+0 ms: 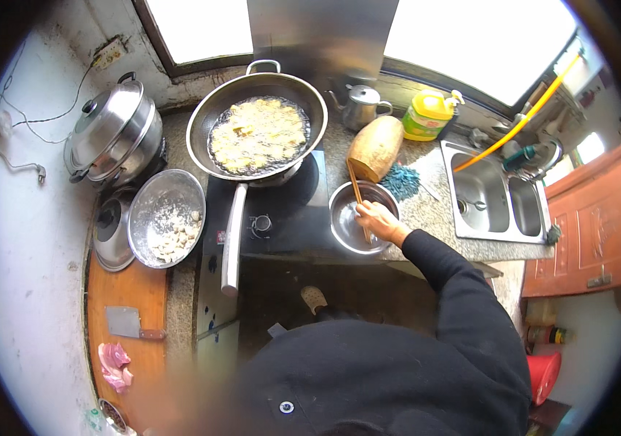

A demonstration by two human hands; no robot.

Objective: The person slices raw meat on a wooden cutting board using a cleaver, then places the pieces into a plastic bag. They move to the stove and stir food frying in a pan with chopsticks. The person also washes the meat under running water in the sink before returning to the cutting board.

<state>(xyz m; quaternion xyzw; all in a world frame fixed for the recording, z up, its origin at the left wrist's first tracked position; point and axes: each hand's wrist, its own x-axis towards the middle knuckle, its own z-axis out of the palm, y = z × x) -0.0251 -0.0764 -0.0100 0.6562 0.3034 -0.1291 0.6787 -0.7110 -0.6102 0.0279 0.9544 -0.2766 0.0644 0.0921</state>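
My right hand (378, 220) grips a pair of wooden chopsticks (355, 182) over a steel bowl (335, 229) at the counter's front edge. The chopsticks' lower ends are in the bowl; their upper ends point towards a large tan gourd or squash (378, 144). Left of that, a wok (195, 136) stands on the black cooktop (288, 218), with pale yellow pieces (258, 133) frying in bubbling oil. A metal bowl (147, 207) of floury white pieces (177, 240) stands left of the wok handle. A blurred skin-toned patch at lower left may be my left hand (179, 395); its fingers cannot be made out.
The wok handle (232, 245) juts over the counter edge. Far left stand a lidded steamer pot (119, 136) and a pot lid (111, 234). A cleaver (124, 321) and raw meat (115, 365) lie on the wooden board (125, 283). Right: yellow jug (427, 114), teal cloth (401, 182), double sink (479, 231).
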